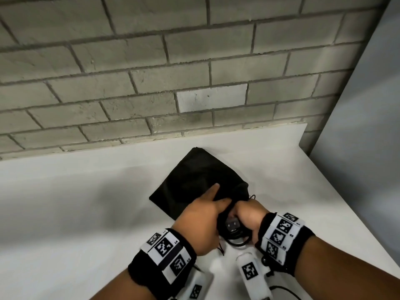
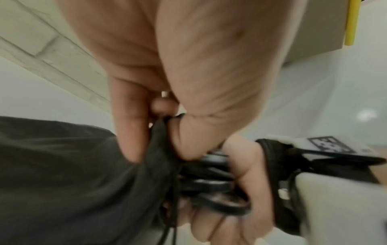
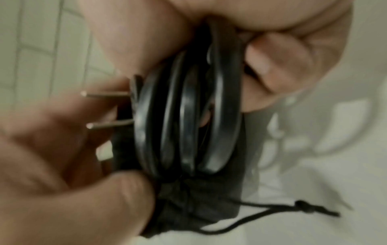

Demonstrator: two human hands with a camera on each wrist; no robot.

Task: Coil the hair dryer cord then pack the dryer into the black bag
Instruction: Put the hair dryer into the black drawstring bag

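Note:
The black bag (image 1: 194, 176) lies on the white table (image 1: 65, 213), its mouth toward me. My left hand (image 1: 203, 217) grips the bag's rim, index finger stretched out flat on the cloth. My right hand (image 1: 249, 215) grips the coiled black cord (image 1: 237, 239) at the bag's mouth, the plug (image 1: 232, 225) facing up. In the right wrist view, several cord loops (image 3: 188, 116) sit partly inside the bag's rim (image 3: 188, 207), and the plug's two prongs (image 3: 104, 95) stick out. The left wrist view shows the cord (image 2: 211, 182) against the bag (image 2: 73, 174). The dryer's body is hidden.
A grey brick wall (image 1: 173, 72) runs along the table's far edge. The table's right edge (image 1: 346, 202) slants toward me, with a grey panel (image 1: 368, 105) beyond it. The bag's drawstring (image 3: 293, 207) trails onto the table. A cardboard box (image 2: 324, 24) shows in the left wrist view.

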